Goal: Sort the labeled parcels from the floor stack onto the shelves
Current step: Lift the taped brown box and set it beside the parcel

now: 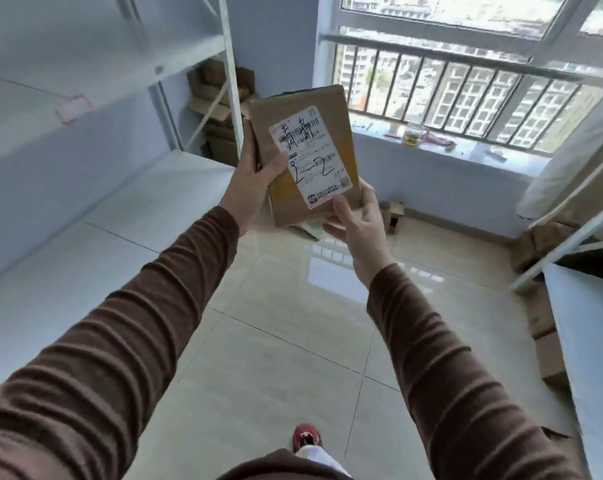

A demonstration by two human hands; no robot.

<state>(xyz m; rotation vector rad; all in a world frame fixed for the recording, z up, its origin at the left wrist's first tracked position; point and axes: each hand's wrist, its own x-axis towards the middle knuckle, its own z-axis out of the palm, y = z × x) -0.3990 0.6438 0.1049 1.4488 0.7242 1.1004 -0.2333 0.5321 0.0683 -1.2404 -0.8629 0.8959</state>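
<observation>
brown cardboard parcel held up at chest height over a glossy tiled floor, between white shelves. its white shipping label shows printed "p80", handwritten black characters and "2-2". left hand grips the parcel's left edge; right hand pinches its lower right corner.

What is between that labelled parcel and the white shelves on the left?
Nothing visible. Both the left hand and right hand hold the parcel in open air, beside the white shelf on the left.
</observation>
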